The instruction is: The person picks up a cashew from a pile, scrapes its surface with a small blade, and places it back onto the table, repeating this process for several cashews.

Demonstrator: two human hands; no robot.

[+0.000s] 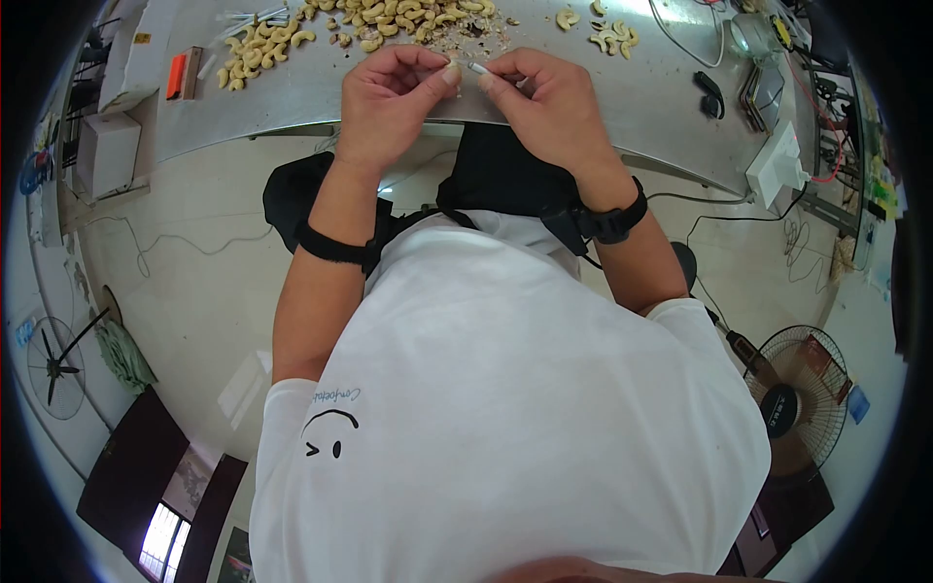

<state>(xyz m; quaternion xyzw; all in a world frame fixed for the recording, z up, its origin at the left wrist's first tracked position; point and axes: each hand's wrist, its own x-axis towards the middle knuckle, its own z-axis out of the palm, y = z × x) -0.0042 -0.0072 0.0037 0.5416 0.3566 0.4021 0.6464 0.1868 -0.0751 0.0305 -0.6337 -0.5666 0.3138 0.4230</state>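
Note:
My left hand (384,109) is above the front edge of the metal table (292,107), its thumb and fingertips pinching a pale cashew (453,66) that the fingers mostly cover. Facing it, my right hand (556,105) pinches a small white-handled tool (478,68). The tool's thin tip points at the cashew; whether they touch is too small to tell. Beyond both hands lies a pile of cashews (389,14) with brown skin crumbs (476,39) scattered beside it.
More cashews (258,53) lie at left, near an orange-and-grey box (177,76) and several white sticks (258,17). A few cashew pieces (614,39) sit to the right. Further right are a glass jar (753,37), a black object (709,94), cables and a white power strip (777,165).

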